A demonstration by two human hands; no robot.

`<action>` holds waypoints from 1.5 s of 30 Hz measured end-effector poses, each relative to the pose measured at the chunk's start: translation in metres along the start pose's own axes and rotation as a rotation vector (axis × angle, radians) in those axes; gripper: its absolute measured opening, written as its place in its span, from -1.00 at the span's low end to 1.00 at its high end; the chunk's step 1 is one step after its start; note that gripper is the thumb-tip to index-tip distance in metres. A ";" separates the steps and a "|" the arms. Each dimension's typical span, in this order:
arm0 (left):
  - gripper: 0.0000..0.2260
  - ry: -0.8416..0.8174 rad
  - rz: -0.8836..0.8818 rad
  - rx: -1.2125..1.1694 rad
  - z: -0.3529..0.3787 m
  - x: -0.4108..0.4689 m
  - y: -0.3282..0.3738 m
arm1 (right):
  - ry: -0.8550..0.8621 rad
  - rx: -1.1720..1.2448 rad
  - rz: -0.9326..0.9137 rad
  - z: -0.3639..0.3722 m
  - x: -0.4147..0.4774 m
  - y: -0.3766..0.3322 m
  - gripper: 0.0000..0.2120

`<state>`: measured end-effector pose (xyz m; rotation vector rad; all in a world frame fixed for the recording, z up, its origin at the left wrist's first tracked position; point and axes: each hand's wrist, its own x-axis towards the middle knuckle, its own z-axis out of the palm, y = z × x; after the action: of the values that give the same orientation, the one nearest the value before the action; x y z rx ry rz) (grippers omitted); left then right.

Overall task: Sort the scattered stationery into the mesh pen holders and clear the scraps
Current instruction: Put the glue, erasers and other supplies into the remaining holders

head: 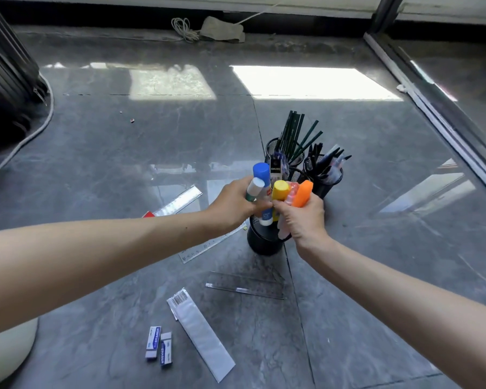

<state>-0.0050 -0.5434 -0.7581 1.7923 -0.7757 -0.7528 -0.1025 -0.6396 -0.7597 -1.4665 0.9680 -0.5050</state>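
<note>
Hovering over the near mesh holder (264, 242) at frame centre, held glue sticks (260, 171) in the left hand (236, 203) grip, yellow and orange sticks (280, 190) in the right hand (303, 220) grip. Judged partly done: far holders (327, 186) filled; rulers (180, 202), erasers (153, 342), wrapper (201, 332) left on the floor, lower left.

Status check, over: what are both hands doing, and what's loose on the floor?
Left hand gripping glue sticks. Right hand gripping orange-capped stick, over near mesh holder. Erasers, rulers, wrapper on floor, unsorted.
</note>
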 end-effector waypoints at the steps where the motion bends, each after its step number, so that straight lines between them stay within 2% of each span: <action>1: -0.80 0.007 -0.009 0.019 0.001 0.000 -0.003 | -0.001 -0.005 -0.003 0.001 0.000 0.002 -0.71; 6: -0.82 -0.002 -0.044 0.150 0.006 -0.003 -0.013 | -0.073 -0.048 -0.069 0.003 -0.001 0.010 -0.67; 11: -0.81 -0.004 -0.049 0.157 0.010 -0.005 -0.010 | -0.075 -0.036 -0.119 0.003 0.000 0.018 -0.65; 16: -0.81 0.006 -0.056 0.420 0.018 -0.002 -0.010 | -0.066 -0.103 -0.183 0.003 0.001 0.024 -0.65; 19: -0.83 -0.020 -0.037 0.402 0.018 -0.002 -0.007 | -0.092 -0.090 -0.161 0.001 0.002 0.023 -0.69; 22: -0.83 0.005 -0.047 0.319 0.018 -0.003 -0.001 | -0.073 -0.054 -0.121 -0.001 0.008 0.022 -0.65; 28: -0.60 0.148 -0.090 0.222 0.018 -0.001 0.004 | 0.010 -0.073 -0.105 -0.007 0.017 0.021 -0.58; 32: -0.67 0.188 -0.050 0.203 0.016 -0.003 0.009 | 0.011 -0.067 -0.092 -0.008 0.016 0.020 -0.56; 36: -0.70 0.151 -0.046 0.169 0.017 -0.006 0.010 | 0.039 -0.069 -0.091 -0.009 0.016 0.019 -0.58; 40: -0.90 0.054 -0.031 0.239 0.018 -0.009 0.000 | 0.041 -0.095 -0.111 -0.010 0.016 0.019 -0.57; 45: -0.86 0.021 0.007 0.247 0.017 -0.011 -0.002 | 0.032 -0.190 -0.164 -0.011 0.011 0.019 -0.61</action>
<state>-0.0246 -0.5433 -0.7636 2.0132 -0.8918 -0.6552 -0.1103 -0.6528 -0.7786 -1.7233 0.9449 -0.5688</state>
